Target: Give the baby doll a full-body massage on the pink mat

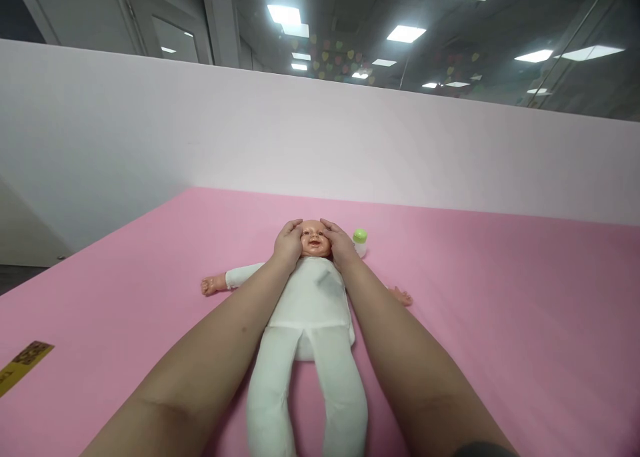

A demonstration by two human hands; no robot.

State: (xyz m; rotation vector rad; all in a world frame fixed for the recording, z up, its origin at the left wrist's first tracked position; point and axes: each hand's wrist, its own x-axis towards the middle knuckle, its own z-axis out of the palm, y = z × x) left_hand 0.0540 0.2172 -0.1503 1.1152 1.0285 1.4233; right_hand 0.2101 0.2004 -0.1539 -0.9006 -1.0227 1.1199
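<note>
A baby doll (313,297) in a white cloth body lies on its back on the pink surface, its head away from me and its legs toward me. My left hand (289,242) cups the left side of the doll's head, its fingers curved along it. On the other side my right hand (340,242) holds the head the same way, the fingertips by the brow. Between both hands the doll's face stays visible. Its arms stretch out sideways, the right-hand one mostly behind my right forearm. Just right of my right hand stands a small bottle with a green cap (360,236), partly hidden.
The pink tabletop (500,324) spreads to both sides. A white wall panel (320,144) rises along its far edge. At the left front lies a yellow label strip (25,365) with a printed code. Glass and ceiling lights show above the panel.
</note>
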